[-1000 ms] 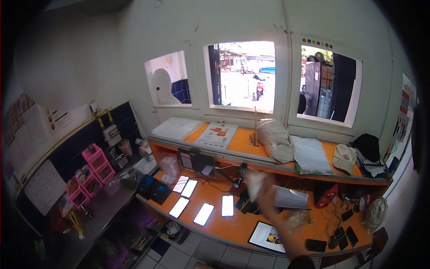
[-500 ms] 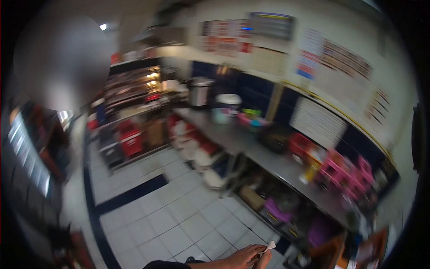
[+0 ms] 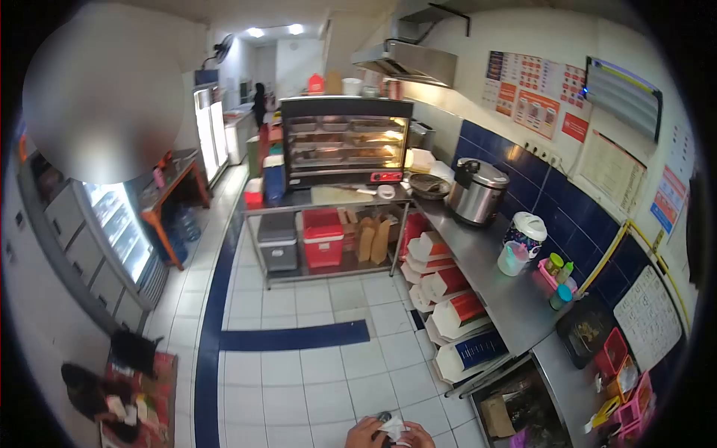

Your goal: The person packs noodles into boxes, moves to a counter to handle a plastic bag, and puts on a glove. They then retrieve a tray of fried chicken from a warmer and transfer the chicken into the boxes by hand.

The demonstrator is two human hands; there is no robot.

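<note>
At the bottom edge of the head view, a small crumpled piece of white tissue (image 3: 392, 427) is held between my hands. My left hand (image 3: 363, 433) has its fingers closed on the left side of it. From the right, my right hand (image 3: 417, 435) pinches the other side, with its fingertips partly hidden behind the tissue. A small dark rounded shape shows just beyond the tissue, too little of it visible to name. Both hands are above the white tiled floor (image 3: 284, 377).
A glass food warmer (image 3: 347, 138) stands ahead on a steel table, with a red cooler box (image 3: 323, 235) beneath. Along the right, a steel counter (image 3: 489, 265) carries a large cooker (image 3: 478, 193); folded cartons (image 3: 455, 313) are stacked below. A person (image 3: 93, 396) sits low at left.
My view has swung left and steadied, bringing the food warmer to the middle. In the picture my hands sit further left and lower, still holding the white tissue.
</note>
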